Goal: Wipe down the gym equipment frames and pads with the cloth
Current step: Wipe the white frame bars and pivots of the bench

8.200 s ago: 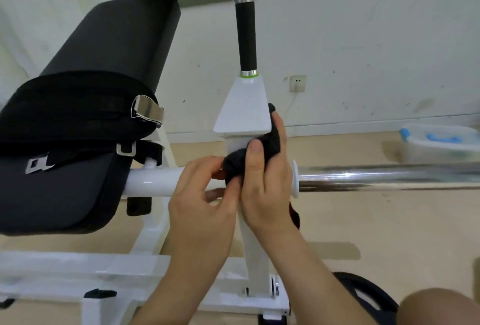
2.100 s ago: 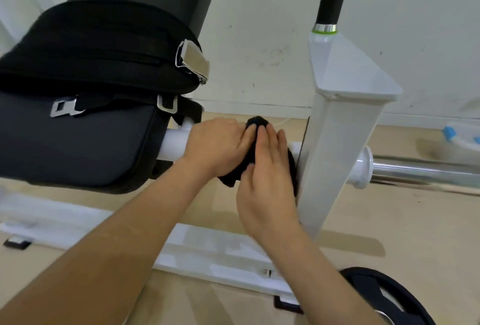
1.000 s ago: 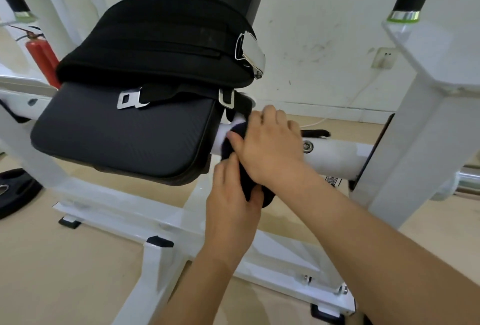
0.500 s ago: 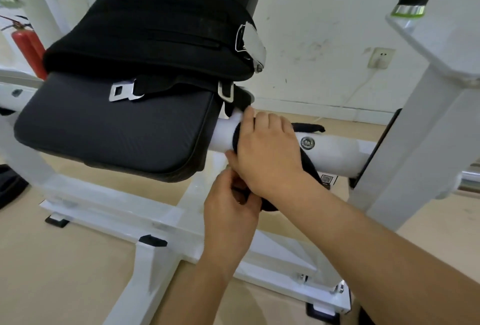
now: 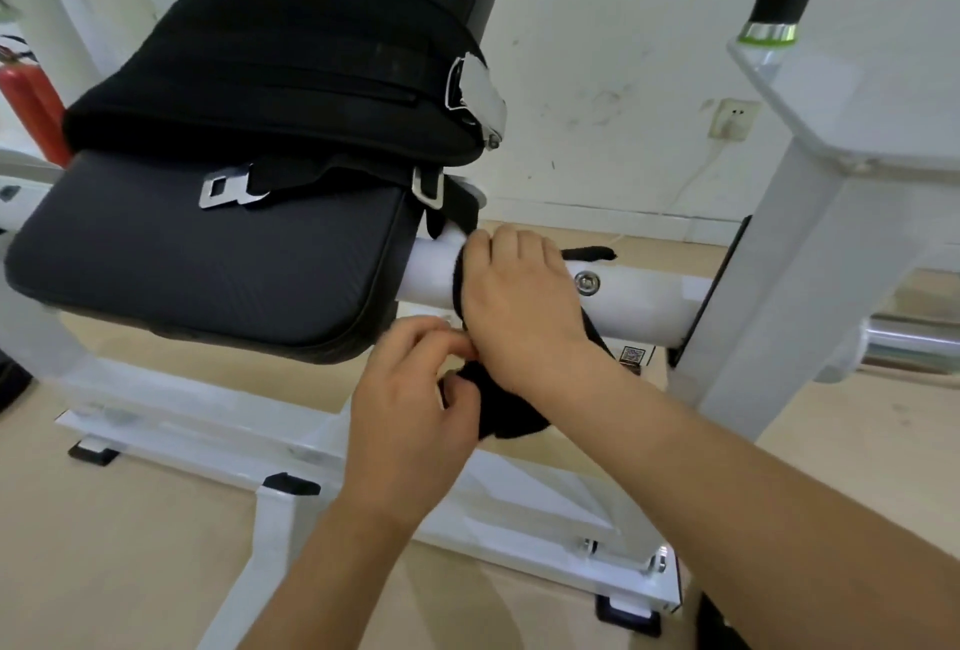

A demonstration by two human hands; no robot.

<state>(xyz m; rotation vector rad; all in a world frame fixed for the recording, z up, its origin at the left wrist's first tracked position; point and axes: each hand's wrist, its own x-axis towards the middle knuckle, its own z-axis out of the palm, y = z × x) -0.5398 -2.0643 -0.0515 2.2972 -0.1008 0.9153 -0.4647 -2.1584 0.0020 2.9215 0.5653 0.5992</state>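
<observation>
left hand (image 5: 415, 402) nearest, fingers curled, pinching the hanging tail of the cloth (image 5: 501, 413) below the tube, judged to keep it taut. right hand (image 5: 519, 306) curled over the tube (image 5: 641, 301), gripping the cloth wrapped round it, likely so the wipe covers the full round. pad (image 5: 208, 259) just beyond, untouched. against half a second ago: right hand on the same spot beside the pad; left hand has drawn the tail leftward.

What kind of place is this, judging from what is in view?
Probably a gym or workout room: a white machine frame with a black padded seat, a chrome weight bar, and a black cloth wrapped on the frame's tube.
</observation>
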